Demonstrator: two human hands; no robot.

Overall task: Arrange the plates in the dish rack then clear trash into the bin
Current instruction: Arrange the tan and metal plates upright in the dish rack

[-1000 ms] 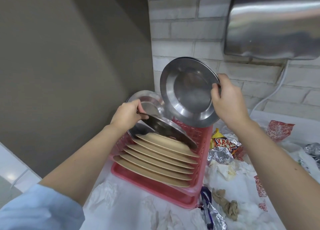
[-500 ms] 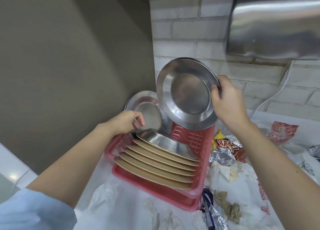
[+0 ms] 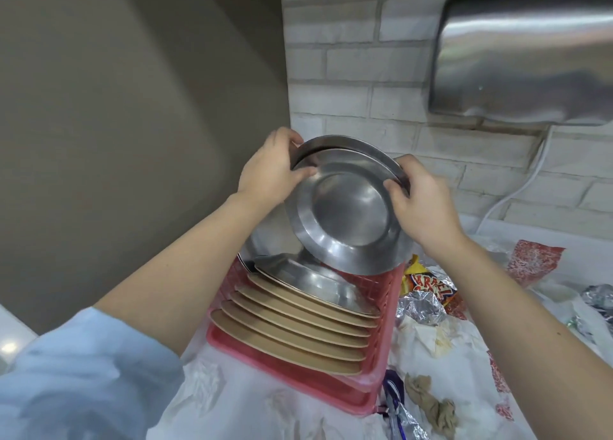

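Two stacked steel plates are held tilted above the back of the pink dish rack. My left hand grips their upper left rim, thumb on the front plate. My right hand grips the right rim. In the rack stand several beige plates in a row, with a steel plate behind them. Another steel plate shows partly behind my left forearm.
Trash lies on the white counter right of the rack: a yellow snack wrapper, crumpled foil, tissues, a brown wad, a red packet. A steel hand dryer hangs on the brick wall.
My left hand let go of the plate in the rack and rose to the plates held up by my right hand. Both hands now hold them, lower and nearer the rack.
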